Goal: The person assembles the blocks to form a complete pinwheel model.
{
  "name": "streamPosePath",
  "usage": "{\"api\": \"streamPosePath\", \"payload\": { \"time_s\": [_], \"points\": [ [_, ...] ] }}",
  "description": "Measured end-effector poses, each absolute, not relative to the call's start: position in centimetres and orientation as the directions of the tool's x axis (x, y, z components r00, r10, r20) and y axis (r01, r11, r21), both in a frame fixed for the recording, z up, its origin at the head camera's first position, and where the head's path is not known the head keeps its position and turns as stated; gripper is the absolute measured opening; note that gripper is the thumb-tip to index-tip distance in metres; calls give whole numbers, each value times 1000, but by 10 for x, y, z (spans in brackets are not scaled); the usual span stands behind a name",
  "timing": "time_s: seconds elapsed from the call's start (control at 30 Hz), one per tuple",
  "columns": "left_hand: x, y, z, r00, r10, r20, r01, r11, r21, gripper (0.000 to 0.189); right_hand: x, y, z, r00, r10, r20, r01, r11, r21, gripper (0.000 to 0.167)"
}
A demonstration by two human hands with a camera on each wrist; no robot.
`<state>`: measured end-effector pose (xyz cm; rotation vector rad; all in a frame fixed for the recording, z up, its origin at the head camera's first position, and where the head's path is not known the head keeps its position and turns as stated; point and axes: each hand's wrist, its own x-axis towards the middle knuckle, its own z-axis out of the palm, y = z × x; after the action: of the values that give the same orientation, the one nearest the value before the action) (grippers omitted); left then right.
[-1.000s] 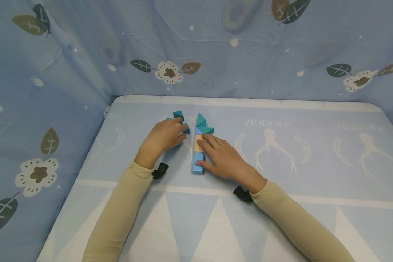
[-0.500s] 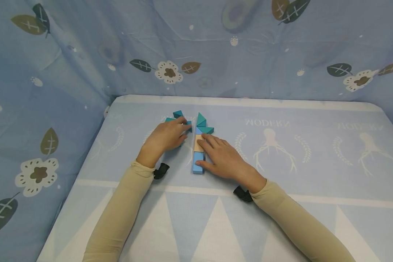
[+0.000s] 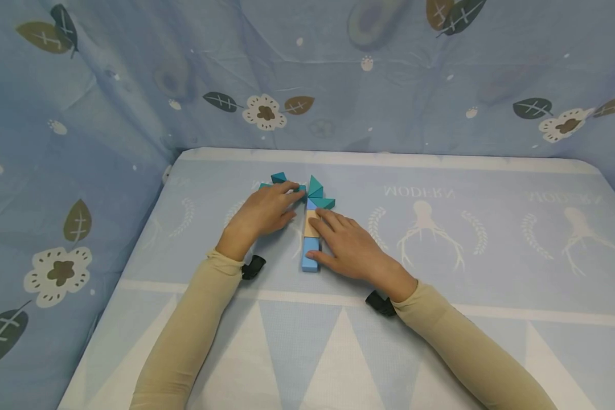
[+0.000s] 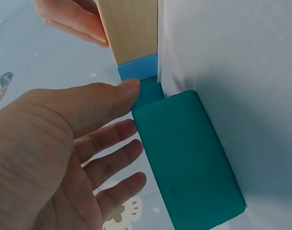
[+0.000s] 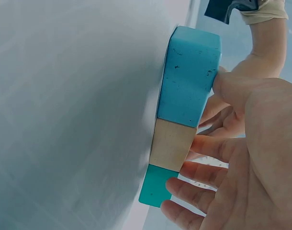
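My left hand [image 3: 261,212] reaches over the mat with fingers fairly straight, index and middle fingertips touching a small teal-blue block [image 3: 302,188] at the far end of a row. In the head view its thumb stays apart from that block. Two green-teal triangular blocks [image 3: 315,188] lie just to the right. Toward me the row continues with a small blue triangular block, a plain wooden block [image 3: 311,223] and a light-blue block [image 3: 310,259]. My right hand [image 3: 351,245] rests along the row's right side, its fingers extended against the wooden and light-blue blocks, as the right wrist view confirms.
Beyond my left hand lie a dark teal block [image 3: 278,177] and another teal block [image 3: 264,186], partly hidden by the hand. A large teal block [image 4: 189,163] stands close to the left wrist camera. Patterned blue cloth [image 3: 307,74] hangs behind and left of the table.
My left hand has slid the teal-blue block right and away, up to the far end of the row, turning it a little. The right hand and the row have stayed put.
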<state>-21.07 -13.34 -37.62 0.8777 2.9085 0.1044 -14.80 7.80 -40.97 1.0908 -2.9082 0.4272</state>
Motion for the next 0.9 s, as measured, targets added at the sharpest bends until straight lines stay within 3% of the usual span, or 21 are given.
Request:
{"api": "streamPosePath", "payload": {
  "time_s": [0.9],
  "points": [
    [-210,-128,-377,-822,560,-101,554,828,81,51,-148,78,-409,-759,-644,92,-643,720,-261,69]
  ]
}}
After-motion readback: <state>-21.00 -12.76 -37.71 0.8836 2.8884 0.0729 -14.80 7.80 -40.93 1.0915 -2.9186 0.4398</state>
